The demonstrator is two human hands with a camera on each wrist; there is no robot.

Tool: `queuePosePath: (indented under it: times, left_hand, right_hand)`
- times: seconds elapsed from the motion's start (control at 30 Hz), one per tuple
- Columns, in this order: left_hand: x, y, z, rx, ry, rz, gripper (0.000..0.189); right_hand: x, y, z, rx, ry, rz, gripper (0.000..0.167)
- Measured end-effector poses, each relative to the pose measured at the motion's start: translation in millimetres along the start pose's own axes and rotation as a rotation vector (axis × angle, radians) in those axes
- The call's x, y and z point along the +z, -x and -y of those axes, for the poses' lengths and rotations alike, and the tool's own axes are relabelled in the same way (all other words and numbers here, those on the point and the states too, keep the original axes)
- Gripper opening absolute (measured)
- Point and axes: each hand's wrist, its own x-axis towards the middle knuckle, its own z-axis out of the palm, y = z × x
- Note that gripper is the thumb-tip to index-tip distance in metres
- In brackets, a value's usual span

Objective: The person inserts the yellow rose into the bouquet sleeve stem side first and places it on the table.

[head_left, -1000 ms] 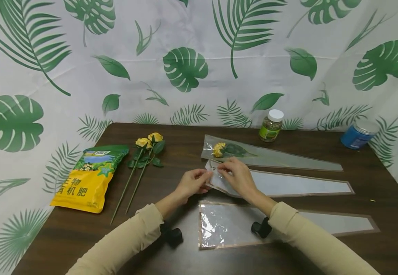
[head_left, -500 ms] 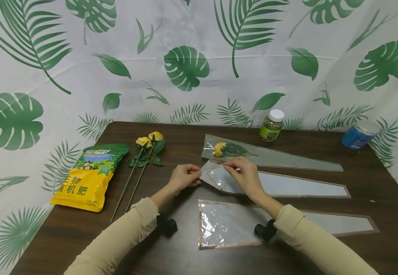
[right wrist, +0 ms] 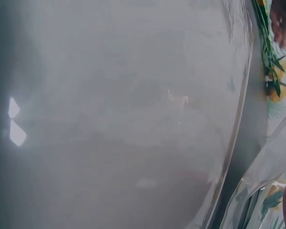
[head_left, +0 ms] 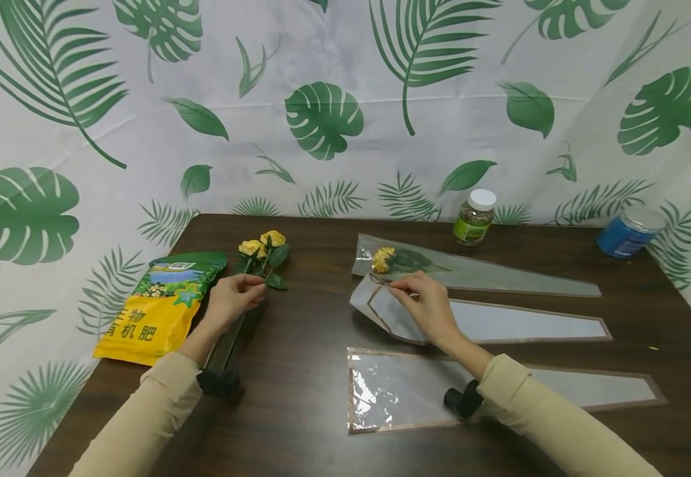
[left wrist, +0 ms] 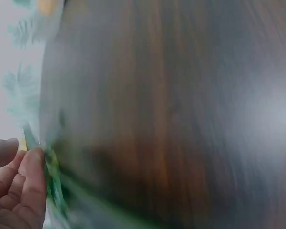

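Observation:
My right hand [head_left: 425, 305] pinches the raised wide end of the middle flower sleeve [head_left: 500, 320], a tapered white wrapper with a brown border. Its mouth is lifted and curls off the table. My left hand [head_left: 234, 301] is at two yellow roses [head_left: 262, 246], over their green stems, with thumb and fingertips apart in the left wrist view. The roses lie side by side, heads to the back. Behind the middle sleeve, another sleeve [head_left: 518, 282] holds a yellow rose [head_left: 383, 260]. A third sleeve [head_left: 393, 391] lies flat in front, partly under my right forearm.
A yellow and green fertilizer bag [head_left: 148, 324] lies left of the roses. A white-lidded jar [head_left: 474, 218] and a blue can [head_left: 628, 232] stand at the back of the dark wooden table [head_left: 297, 411]. A leaf-patterned cloth [head_left: 232, 152] hangs behind.
My left hand has let go of the middle sleeve's mouth and moved left to the roses. The right hand has shifted slightly right and keeps its pinch on the sleeve.

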Motion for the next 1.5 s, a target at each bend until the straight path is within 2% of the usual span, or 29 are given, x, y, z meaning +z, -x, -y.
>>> queuePosePath:
  times: [0.07, 0.17, 0.43, 0.57, 0.7, 0.8, 0.93, 1.0, 1.07, 1.13, 1.2, 1.27, 1.37, 1.5]
  left_hand:
    - [-10.6, 0.4, 8.4, -0.009, -0.065, -0.018, 0.029]
    - [-17.1, 0.5, 15.1, -0.007, -0.151, -0.026, 0.026]
    - [-9.6, -4.5, 15.8, 0.074, -0.367, -0.09, 0.023]
    - [-1.0, -6.9, 16.3, 0.074, -0.412, -0.089, 0.022]
    - [5.2, -8.7, 14.3, 0.049, -0.39, -0.059, 0.022]
    - [9.1, -9.3, 9.2, -0.003, -0.249, 0.024, 0.024]
    - [14.8, -8.0, -1.2, -0.063, 0.031, 0.162, 0.029]
    - [19.2, -7.5, -8.4, -0.074, 0.154, 0.189, 0.032]
    - [24.6, -7.1, -18.8, -0.076, 0.293, 0.185, 0.034]
    - [31.1, -7.3, -32.2, -0.08, 0.455, 0.131, 0.034]
    - [36.8, -7.8, -46.6, -0.066, 0.618, 0.046, 0.032]
    - [40.9, -8.0, -60.2, -0.032, 0.74, -0.05, 0.026]
    - [45.4, -8.3, -76.2, 0.043, 0.846, -0.194, 0.019]
    - [53.1, -7.8, -86.6, 0.15, 0.936, -0.33, 0.019]
  right_hand:
    - [-1, -0.5, 0, 0.003, -0.003, 0.001, 0.007]
    - [-1, -1.0, 0, 0.004, 0.0, 0.001, 0.007]
    - [-1, -0.7, 4, 0.001, 0.014, 0.002, 0.006]
    - [-1, 2.2, 3, -0.009, 0.02, -0.009, 0.007]
    - [0, 2.8, 2, -0.024, 0.019, -0.01, 0.007]
    - [1, 1.8, 2, -0.032, 0.02, -0.011, 0.007]
    - [1, 1.2, 3, -0.04, 0.025, -0.022, 0.006]
    - [1, 1.1, 4, -0.041, 0.027, -0.023, 0.006]
    - [1, 1.1, 4, -0.043, 0.029, -0.023, 0.006]
    - [1, 1.1, 3, -0.042, 0.03, -0.023, 0.007]
    - [1, 1.1, 4, -0.041, 0.029, -0.024, 0.007]
    - [2, 1.2, 3, -0.04, 0.028, -0.027, 0.007]
    - [2, 1.2, 3, -0.038, 0.024, -0.028, 0.007]
    - [3, 1.4, 3, -0.042, 0.023, -0.029, 0.008]
